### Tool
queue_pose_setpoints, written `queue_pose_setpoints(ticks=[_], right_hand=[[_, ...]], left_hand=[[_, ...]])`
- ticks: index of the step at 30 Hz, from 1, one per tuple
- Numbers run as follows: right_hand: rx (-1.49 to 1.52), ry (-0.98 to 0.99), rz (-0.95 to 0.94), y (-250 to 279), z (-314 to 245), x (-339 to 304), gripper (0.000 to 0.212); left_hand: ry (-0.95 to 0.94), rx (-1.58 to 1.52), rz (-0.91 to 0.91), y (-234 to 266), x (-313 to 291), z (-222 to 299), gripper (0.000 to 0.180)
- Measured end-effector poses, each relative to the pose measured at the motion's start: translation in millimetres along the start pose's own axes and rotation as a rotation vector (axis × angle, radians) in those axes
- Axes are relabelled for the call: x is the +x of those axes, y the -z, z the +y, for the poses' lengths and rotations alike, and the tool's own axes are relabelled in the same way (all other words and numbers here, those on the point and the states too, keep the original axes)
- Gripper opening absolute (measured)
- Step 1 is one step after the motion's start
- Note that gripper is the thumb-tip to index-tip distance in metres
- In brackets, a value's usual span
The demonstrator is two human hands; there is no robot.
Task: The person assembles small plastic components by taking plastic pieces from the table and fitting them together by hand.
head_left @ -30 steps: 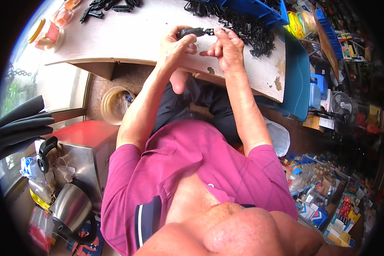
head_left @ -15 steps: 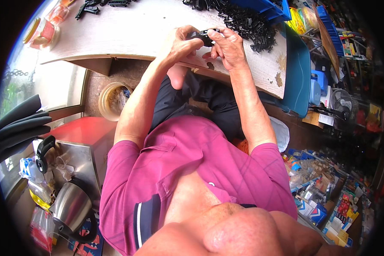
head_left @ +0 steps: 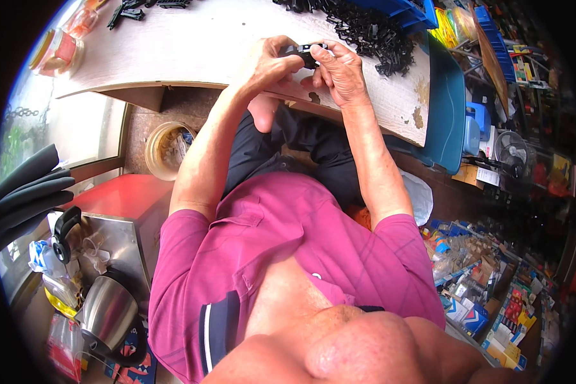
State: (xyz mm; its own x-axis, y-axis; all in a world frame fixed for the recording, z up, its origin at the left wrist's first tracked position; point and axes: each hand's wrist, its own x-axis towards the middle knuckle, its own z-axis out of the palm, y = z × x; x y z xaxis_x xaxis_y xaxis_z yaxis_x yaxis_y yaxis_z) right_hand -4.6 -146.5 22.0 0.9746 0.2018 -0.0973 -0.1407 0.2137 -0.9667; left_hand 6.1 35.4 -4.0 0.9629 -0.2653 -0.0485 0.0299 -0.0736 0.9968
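Observation:
Over the front part of the white worktable (head_left: 192, 48), both my hands meet around one small black plastic part (head_left: 306, 56). My left hand (head_left: 267, 64) grips it from the left, thumb along its near side. From the right, the thumb and fingers of my right hand (head_left: 340, 70) pinch its other end. Much of the part is hidden by my fingers, so its exact kind cannot be made out. Just beyond my right hand lies a heap of small black plastic pieces (head_left: 381, 45). A few similar black pieces (head_left: 132, 11) rest at the table's far left.
A blue bin (head_left: 411, 14) stands behind the heap. At the far left is a lidded jar (head_left: 56, 54). A bucket (head_left: 163, 153) sits on the floor under the table's left side; a steel kettle (head_left: 110, 306) is at lower left. Packed shelves (head_left: 486, 288) line the right.
Both hands keep hold of the black part in nearly the same place, with only slight finger movement. The whole view has shifted a little.

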Motion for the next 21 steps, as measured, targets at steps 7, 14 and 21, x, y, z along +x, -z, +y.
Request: queue_pose_setpoints(ticks=[7,14,21], right_hand=[[0.024,-0.035,0.004,-2.8,0.9,-2.0,0.035],[-0.103,-0.022,0.068,-7.2,1.8,-2.4,0.039],[-0.126,-0.136,0.048,-7.9,4.3,-2.2,0.057]], left_hand=[[0.051,-0.173,0.006,1.7,-0.5,10.9,0.039],[0.132,-0.242,0.209,-11.2,1.6,13.4,0.022],[0.06,-0.44,0.269,-20.9,-7.4,10.3,0.017]])
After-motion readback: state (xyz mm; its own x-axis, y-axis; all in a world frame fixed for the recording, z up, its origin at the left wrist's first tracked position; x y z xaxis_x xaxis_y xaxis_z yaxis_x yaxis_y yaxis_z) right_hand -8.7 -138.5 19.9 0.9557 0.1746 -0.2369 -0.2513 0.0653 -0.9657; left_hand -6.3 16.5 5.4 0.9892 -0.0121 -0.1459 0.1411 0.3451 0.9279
